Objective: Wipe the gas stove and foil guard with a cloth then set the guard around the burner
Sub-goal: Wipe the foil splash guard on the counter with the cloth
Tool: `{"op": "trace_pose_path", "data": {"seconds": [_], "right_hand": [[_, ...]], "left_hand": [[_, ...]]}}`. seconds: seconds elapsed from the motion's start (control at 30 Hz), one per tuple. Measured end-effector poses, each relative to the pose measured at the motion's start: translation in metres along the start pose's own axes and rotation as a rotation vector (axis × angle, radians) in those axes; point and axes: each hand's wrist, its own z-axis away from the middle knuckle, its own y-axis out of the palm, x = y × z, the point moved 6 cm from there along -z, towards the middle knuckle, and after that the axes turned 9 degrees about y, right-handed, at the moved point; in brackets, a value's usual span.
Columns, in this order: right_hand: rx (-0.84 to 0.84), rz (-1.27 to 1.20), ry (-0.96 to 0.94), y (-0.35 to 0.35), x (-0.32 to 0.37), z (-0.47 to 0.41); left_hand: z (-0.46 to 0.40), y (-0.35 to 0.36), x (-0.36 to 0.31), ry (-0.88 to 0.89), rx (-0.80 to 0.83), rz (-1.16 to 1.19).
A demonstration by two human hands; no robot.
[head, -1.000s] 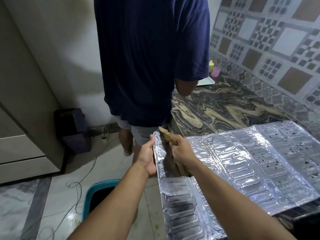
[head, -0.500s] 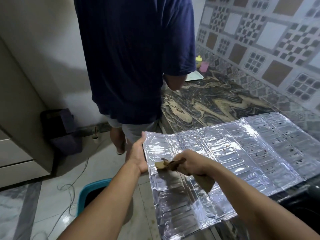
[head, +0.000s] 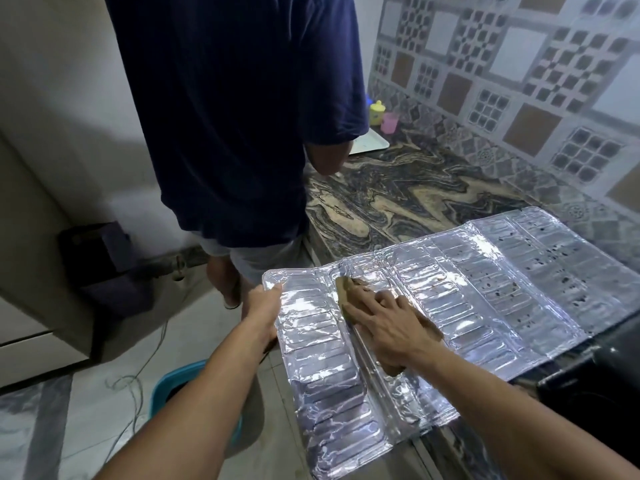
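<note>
Foil guard (head: 450,306): spread flat over the marbled table (head: 398,202), its near-left part hanging out past the table edge above the floor; dark specks dot the far-right panels.
Left hand (head: 265,311): gripping the guard's left edge, thumb on top near the corner.
Right hand (head: 384,327): fingers straight and spread, pressing a brown cloth (head: 349,294) flat onto the foil.
Cloth: pinned under the palm, one end poking out beyond the fingertips.
Bystander (head: 235,116): navy shirt, standing at the table just past the guard.
Floor: teal bucket (head: 173,382) beneath the left forearm.
Back of table: yellow container (head: 376,112), pink cup (head: 389,123).
</note>
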Motion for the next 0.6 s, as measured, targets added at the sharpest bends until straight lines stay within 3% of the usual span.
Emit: {"op": "trace_pose_path", "data": {"seconds": [0.27,0.6], "right_hand": [[-0.040,0.043,0.126,-0.006,0.001,-0.036],[-0.066,-0.196,-0.089,-0.026,0.039,-0.071]], "left_hand": [[0.000,0.000,-0.003,0.002,-0.028,0.007],[-0.008,0.003,-0.002,0.020,-0.013,0.037]]}}
